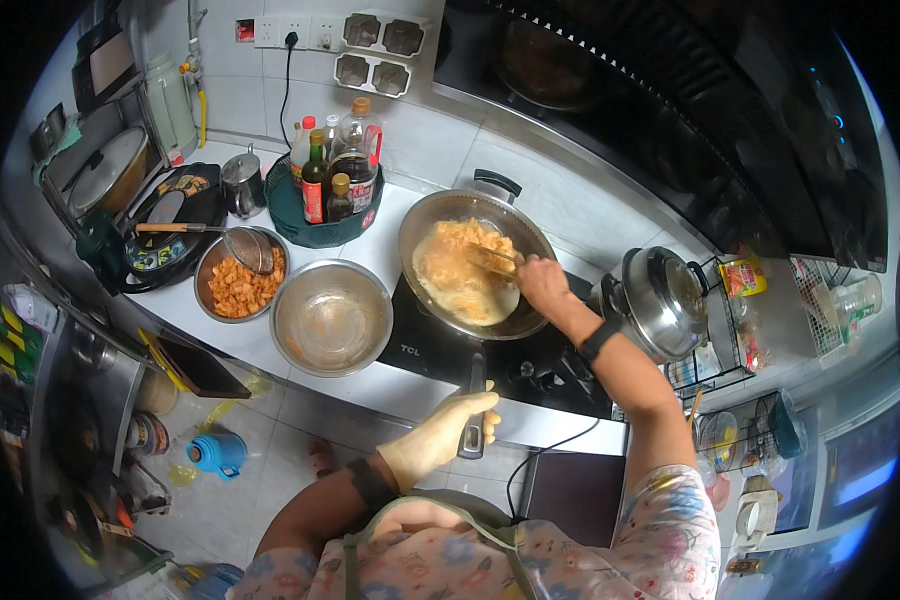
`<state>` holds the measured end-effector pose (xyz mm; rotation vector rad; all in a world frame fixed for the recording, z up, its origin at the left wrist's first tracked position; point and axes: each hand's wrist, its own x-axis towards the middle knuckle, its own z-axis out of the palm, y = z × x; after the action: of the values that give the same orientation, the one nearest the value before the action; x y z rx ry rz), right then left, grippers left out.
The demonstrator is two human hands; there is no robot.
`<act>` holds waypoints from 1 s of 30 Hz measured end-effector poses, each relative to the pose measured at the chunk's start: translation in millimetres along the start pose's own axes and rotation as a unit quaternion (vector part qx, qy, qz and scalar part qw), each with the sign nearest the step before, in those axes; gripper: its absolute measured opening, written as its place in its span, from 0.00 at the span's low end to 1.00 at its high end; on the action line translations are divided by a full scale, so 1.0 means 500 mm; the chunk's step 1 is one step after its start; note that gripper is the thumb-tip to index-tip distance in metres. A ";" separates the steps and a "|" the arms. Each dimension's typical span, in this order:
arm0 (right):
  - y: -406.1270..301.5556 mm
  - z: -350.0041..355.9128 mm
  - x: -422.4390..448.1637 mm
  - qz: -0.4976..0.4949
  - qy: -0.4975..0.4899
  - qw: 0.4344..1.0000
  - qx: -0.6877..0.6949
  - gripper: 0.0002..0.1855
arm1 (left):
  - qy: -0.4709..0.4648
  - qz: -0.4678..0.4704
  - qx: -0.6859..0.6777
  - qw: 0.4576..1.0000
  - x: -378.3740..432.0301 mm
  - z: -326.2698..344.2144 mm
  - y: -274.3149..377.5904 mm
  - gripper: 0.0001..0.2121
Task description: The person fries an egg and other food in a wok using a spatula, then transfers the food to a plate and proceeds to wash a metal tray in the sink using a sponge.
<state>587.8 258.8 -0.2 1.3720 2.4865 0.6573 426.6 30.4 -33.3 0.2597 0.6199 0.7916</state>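
A wok (418, 225) stands on the black stove top (427, 330). Pieces of battered food (480, 232) lie in bubbling oil (480, 304) inside it. My left hand (435, 433), in a pale yellow glove, is closed around the wok's long black handle (477, 371). Over the wok's right side, my bare right hand (546, 286) grips what look like wooden chopsticks (491, 259), their tips among the food. To the wok's left sits a steel bowl (330, 360) with only residue inside. A smaller steel bowl (204, 296) beside it holds browned fried pieces (240, 289), and a wood-handled strainer (249, 250) rests across it.
Behind the bowls, a green basket (315, 232) holds several bottles. A lidded steel pot (664, 300) is right of the wok, close to my right forearm. The range hood (607, 150) overhangs the back. A blue jug (217, 454) stands on the floor at left.
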 end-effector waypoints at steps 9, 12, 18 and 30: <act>0.115 -0.065 -0.117 0.151 -0.159 0.900 0.375 0.23 | -0.013 -0.003 0.038 0.999 -0.014 0.002 0.012 0.26; 0.140 0.014 -0.109 0.257 -0.207 0.815 0.476 0.25 | -0.012 -0.011 0.041 0.999 -0.010 0.008 0.013 0.23; 0.064 0.058 0.022 0.244 -0.257 0.764 0.540 0.25 | -0.005 -0.011 0.015 1.000 -0.019 0.008 0.017 0.22; 0.061 0.004 -0.106 0.025 -0.088 0.980 0.176 0.23 | 0.000 -0.011 0.050 0.999 -0.026 0.028 0.027 0.18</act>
<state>639.6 228.9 12.1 1.5372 2.5115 0.0939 420.2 30.3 -10.9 0.3436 0.6619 0.7408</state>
